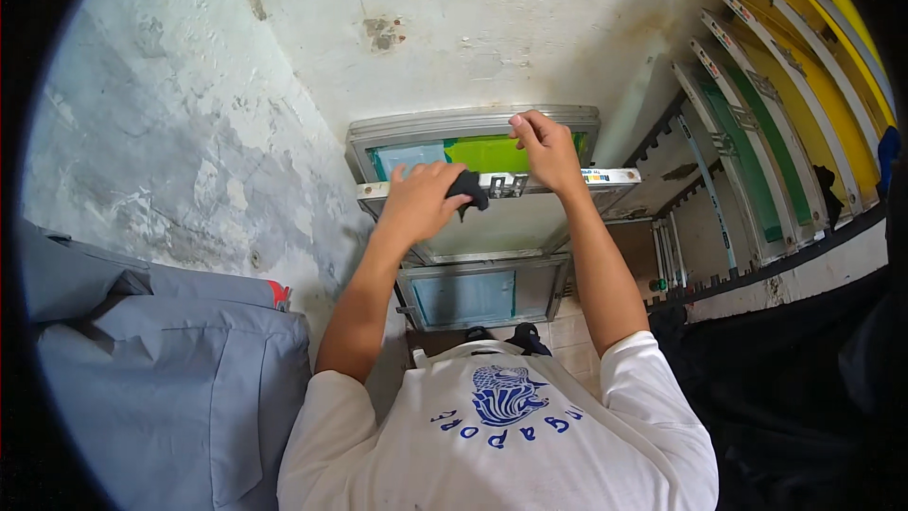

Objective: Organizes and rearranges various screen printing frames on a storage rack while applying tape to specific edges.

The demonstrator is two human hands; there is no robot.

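Note:
My left hand (423, 201) is closed on a bunched black cloth (468, 191), beside the top bar of a metal-framed screen (603, 176). The screen stands upright in front of me, with labels along its bar and a pale panel below. Over the right part of that bar, my right hand (550, 153) is raised with its fingers curled in; whatever it may hold is hidden. Behind stands another metal-framed screen (374, 132) with blue and bright green areas. Lower and nearer is a framed screen with a light blue panel (463, 297).
Several yellow and green framed screens (776, 123) stand in a slotted rack (771, 274) on the right. A grey garment (170, 360) hangs at the left, and dark fabric (785, 388) lies at the lower right. Worn walls (473, 28) close in behind and to the left.

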